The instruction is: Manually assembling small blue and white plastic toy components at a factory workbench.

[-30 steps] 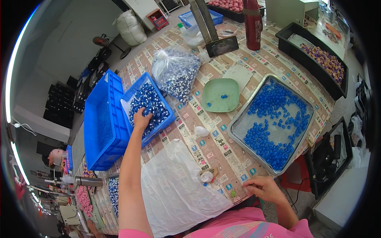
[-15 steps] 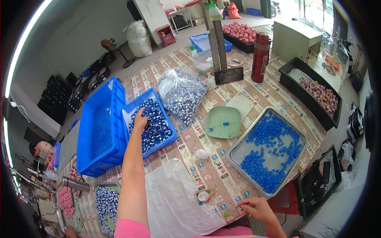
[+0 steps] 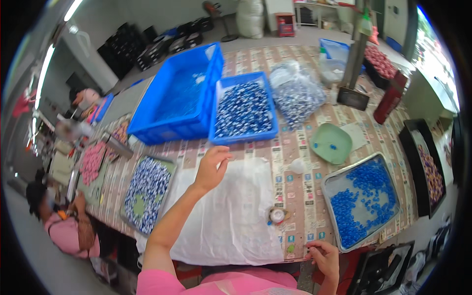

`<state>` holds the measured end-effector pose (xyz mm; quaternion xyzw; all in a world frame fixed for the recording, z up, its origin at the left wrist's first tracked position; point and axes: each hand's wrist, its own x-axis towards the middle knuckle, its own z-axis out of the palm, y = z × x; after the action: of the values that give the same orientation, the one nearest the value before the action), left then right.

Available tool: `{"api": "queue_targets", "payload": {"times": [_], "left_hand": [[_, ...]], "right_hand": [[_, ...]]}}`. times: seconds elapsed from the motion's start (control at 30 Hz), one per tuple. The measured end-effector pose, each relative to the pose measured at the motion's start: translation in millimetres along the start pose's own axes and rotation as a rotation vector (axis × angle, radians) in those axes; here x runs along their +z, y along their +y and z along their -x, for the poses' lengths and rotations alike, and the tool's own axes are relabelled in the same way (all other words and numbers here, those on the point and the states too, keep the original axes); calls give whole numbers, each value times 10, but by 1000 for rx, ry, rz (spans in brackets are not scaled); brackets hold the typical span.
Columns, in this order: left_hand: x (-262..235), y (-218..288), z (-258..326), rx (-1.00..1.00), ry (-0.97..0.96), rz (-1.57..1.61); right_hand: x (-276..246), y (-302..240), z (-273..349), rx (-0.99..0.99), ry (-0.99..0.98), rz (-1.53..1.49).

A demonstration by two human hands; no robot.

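Beads in blue and white (image 3: 243,108) fill the shallow blue tray (image 3: 244,138) at the upper centre of the head view. Just below that tray, the left hand (image 3: 215,168) hangs over a white sheet (image 3: 228,221), thumb and forefinger curled close to each other; blur keeps me from telling whether a bead sits between them. At lower right, near the bench (image 3: 308,206) edge, the right hand (image 3: 323,256) is loosely bent, thumb near the forefinger; whether it grips anything cannot be told.

Against the shallow tray's left side stands a deep blue crate (image 3: 172,132); a clear bag (image 3: 296,98) of similar beads lies to its right. Right of centre, a green dish (image 3: 330,133) carries a few blue beads, and below it a metal tray (image 3: 363,212) holds many more. Another bead-filled tray (image 3: 139,206) lies at left, beside the sheet. A co-worker in pink (image 3: 73,233) sits at lower left.
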<state>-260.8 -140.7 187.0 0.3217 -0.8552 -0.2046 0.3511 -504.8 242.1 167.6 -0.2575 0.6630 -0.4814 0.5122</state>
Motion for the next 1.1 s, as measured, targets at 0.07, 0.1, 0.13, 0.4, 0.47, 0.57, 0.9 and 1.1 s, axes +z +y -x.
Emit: {"api": "queue_targets", "payload": {"times": [0.07,0.1,0.13,0.4,0.47,0.57,0.9,1.1], "left_hand": [[-532,22,699,1,11,-81],[-829,-13,1049,-18,63,-166],[-1101,-44,1379,-35,108,-243],[-3017,-1259,3708,-398,392,-661],[-3355,-1540,3963,-406,401,-651],[-3778,-1819,3983,-475,320,-688],[-4511,-2743,3286,-589,135,-558],[-4480,-2686,3191,-657,151,-655]], "right_hand": [[311,128,140,-77,55,22],[468,192,224,-127,49,14],[601,179,342,-121,19,35],[1844,145,1229,-444,-241,330],[2283,-124,1479,-436,-320,378],[2960,-349,1616,-469,-551,420],[5471,-741,521,-1034,-592,600],[6917,-975,-581,-1005,-501,789]]}}
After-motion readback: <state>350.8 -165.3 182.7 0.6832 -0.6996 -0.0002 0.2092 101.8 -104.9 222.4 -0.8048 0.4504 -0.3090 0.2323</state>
